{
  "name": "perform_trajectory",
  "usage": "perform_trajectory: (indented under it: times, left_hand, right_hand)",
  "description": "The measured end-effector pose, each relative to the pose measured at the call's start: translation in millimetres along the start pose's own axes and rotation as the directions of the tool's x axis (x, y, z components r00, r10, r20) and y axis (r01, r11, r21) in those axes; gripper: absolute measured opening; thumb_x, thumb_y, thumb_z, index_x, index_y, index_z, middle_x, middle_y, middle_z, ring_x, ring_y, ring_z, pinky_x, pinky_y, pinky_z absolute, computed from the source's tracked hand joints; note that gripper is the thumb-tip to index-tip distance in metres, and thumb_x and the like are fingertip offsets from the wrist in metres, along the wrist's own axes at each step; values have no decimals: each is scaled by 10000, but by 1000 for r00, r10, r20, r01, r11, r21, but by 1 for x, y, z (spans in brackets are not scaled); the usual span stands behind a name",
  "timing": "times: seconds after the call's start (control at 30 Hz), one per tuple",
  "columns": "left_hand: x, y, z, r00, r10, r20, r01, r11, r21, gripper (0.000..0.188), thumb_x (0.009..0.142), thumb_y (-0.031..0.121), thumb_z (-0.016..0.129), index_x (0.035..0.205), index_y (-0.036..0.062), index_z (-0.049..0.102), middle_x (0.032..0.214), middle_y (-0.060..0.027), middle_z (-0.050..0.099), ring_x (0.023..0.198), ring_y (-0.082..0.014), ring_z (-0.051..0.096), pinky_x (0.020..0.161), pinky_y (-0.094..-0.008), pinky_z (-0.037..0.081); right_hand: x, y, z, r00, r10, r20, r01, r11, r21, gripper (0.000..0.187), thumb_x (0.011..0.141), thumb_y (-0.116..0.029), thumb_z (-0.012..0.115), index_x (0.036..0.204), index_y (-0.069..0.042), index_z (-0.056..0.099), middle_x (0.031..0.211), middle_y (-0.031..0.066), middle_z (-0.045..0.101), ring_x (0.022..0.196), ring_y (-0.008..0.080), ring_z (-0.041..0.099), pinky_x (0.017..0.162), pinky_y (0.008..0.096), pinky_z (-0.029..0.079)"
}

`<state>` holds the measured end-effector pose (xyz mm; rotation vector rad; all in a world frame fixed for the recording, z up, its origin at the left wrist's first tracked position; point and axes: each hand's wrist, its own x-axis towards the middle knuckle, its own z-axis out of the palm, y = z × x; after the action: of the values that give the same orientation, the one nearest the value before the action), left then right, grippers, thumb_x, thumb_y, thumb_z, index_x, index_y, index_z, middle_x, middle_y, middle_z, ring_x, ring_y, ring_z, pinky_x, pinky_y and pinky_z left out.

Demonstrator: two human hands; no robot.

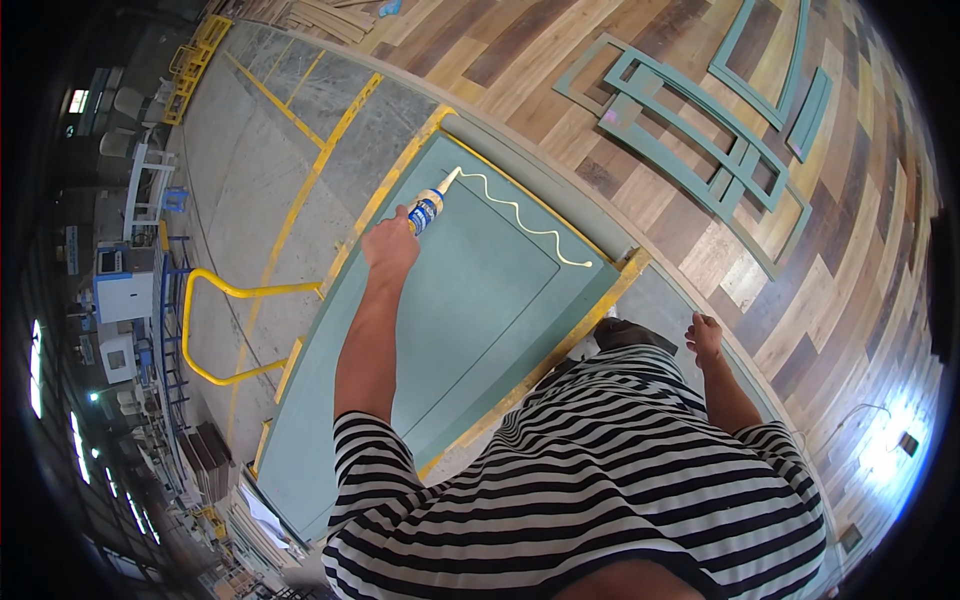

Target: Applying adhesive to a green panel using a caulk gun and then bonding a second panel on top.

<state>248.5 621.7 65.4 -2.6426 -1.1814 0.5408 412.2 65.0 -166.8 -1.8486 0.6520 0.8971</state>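
My left hand (pixel 390 243) grips a white glue bottle (pixel 432 203) with a blue label, its nozzle tip touching the far corner of a large green panel (pixel 460 310). A wavy white bead of glue (pixel 520 222) runs along the panel's far edge from the nozzle toward the right corner. The panel lies flat on a yellow-framed cart (pixel 400 170). My right hand (pixel 705 335) hangs loosely curled at my right side, holding nothing, away from the panel.
Several green frames (pixel 690 130) lie on a patchwork wooden surface (pixel 850 250) to the right. The cart's yellow handle (pixel 215 325) sticks out left over the concrete floor with yellow lines. Shelving and machines stand at far left.
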Motion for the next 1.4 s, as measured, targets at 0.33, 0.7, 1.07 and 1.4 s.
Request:
perform_trajectory:
  times: [0.33,0.7,1.07,1.4]
  left_hand:
    - [20,-4,-7,1000,-30,-7,30,1000,6,367,796,179,644,1144,109,549,917,-133,708,875,-302,695,718,-417,539]
    - [44,-20,3,997,-78,-13,78,997,3,326,794,176,624,1106,105,562,931,-136,706,886,-308,693,747,-424,533]
    - [53,-34,8,991,-134,-13,134,991,-21,331,801,170,613,1120,94,568,949,-143,702,913,-310,686,765,-416,534]
    - [-6,-60,22,985,-165,51,165,986,-3,367,785,165,618,1146,118,568,918,-136,703,874,-305,691,717,-422,538]
  right_hand:
    - [8,-17,-3,1000,-10,-2,10,1000,21,330,921,-344,600,1081,-55,581,756,19,547,642,128,540,518,274,409]
    - [16,-39,2,999,-21,32,23,998,-62,382,925,-388,575,1148,-77,563,796,16,562,704,141,565,591,304,443]
    - [20,-32,-7,1000,-11,15,12,999,-45,361,922,-363,588,1120,-63,570,759,16,536,639,127,534,533,279,419]
    - [25,-33,19,994,-31,108,38,997,-70,340,919,-349,600,1105,-66,574,753,16,543,629,120,551,506,262,423]
